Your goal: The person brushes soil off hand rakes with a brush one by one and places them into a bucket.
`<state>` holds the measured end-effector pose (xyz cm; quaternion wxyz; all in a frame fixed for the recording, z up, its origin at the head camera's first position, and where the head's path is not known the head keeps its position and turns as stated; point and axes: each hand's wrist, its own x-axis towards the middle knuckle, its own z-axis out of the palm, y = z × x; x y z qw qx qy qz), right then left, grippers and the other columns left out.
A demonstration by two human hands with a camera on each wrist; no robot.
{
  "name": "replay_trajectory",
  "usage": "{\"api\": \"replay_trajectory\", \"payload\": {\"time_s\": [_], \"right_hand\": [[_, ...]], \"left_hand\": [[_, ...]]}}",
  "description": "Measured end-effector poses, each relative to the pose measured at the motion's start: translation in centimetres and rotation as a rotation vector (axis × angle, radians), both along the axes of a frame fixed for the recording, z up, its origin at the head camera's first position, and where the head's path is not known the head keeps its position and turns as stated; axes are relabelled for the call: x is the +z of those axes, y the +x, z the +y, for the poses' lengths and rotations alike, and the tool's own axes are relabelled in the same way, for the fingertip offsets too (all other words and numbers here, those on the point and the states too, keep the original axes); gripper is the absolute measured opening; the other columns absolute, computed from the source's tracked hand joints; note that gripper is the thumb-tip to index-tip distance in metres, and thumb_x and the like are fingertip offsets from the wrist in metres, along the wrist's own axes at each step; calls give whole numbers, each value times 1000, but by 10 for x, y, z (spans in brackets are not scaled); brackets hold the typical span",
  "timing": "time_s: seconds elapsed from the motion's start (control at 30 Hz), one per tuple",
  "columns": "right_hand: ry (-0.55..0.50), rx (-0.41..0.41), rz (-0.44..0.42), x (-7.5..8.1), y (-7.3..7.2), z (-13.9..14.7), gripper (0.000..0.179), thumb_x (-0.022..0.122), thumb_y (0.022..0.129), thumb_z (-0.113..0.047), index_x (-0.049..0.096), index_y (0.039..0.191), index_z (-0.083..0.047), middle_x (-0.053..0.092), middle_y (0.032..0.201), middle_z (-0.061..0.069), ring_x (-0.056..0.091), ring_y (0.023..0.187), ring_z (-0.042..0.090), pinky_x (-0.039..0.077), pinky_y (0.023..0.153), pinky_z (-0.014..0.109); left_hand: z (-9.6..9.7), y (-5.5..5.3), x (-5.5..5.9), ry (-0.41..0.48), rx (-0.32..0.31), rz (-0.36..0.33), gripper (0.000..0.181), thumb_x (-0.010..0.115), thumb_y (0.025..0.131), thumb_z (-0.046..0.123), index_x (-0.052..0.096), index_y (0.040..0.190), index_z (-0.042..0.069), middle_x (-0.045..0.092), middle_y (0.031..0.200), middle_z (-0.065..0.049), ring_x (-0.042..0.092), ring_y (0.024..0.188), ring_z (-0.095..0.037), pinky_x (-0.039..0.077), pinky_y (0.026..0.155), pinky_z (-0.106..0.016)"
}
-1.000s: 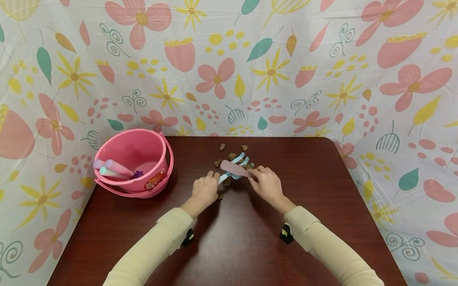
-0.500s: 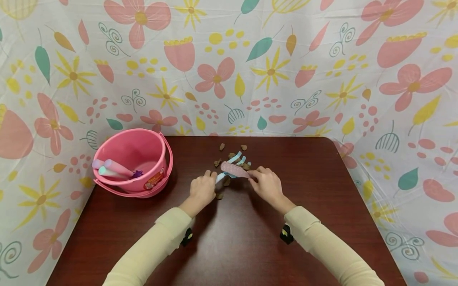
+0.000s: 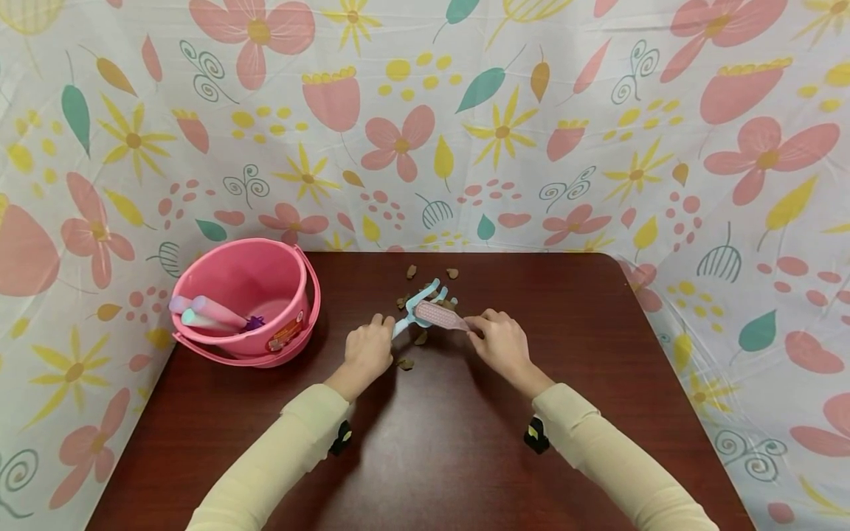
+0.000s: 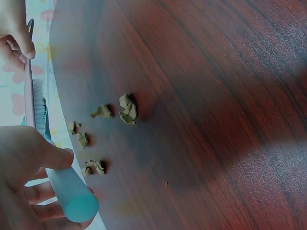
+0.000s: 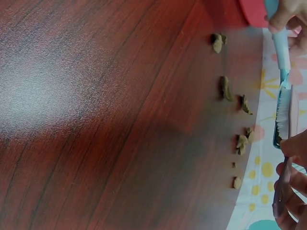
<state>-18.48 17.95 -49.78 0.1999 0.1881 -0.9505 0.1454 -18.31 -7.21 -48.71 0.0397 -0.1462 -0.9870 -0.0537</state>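
Observation:
My left hand (image 3: 370, 345) grips the pale handle of a light blue toy hand rake (image 3: 421, 296), whose tines point away from me above the table. In the left wrist view the teal end of the rake handle (image 4: 81, 207) sticks out below the thumb. My right hand (image 3: 502, 341) holds a pink brush (image 3: 440, 315) by its handle, its back facing up. White bristles (image 5: 283, 112) press against the rake head in the right wrist view. Under and around the tools lie several brown, crumbly-looking lumps (image 4: 128, 109) on the table.
A pink bucket (image 3: 292, 324) stands at the table's left, with several pastel-handled tools (image 3: 219, 313) leaning inside. The dark wooden table (image 3: 432, 457) ends at a flowered cloth backdrop (image 3: 505, 169) behind and at both sides.
My left hand has drawn slightly left with the rake, which has turned a little. Relative to the rake, the brush has shifted right, and it now lies across the base of the tines.

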Motion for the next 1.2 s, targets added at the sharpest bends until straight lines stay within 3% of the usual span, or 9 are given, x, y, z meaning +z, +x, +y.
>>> {"api": "replay_trajectory", "payload": {"time_s": [0.37,0.83,1.2], "right_hand": [[-45,-11,54,4,1,-1,25,73,75,-15,72,99,-14,64,82,4,56,65,22,44,52,34],[-25,-89,-52,9,-3,-15,22,71,77,-20,72,99,-17,64,84,3,59,72,23,48,54,37],[-3,-64,-136,13,2,-17,22,69,79,-22,72,100,-15,63,81,4,55,60,17,40,44,28]], "left_hand": [[0,2,-1,-11,7,-15,29,70,69,10,52,91,8,52,82,-7,58,58,-26,44,45,-37],[12,6,2,-54,-25,7,36,74,68,14,54,98,9,53,83,-6,57,58,-22,43,43,-33],[10,0,1,-51,1,11,29,70,70,12,52,93,9,50,81,-5,53,53,-21,38,39,-32]]}}
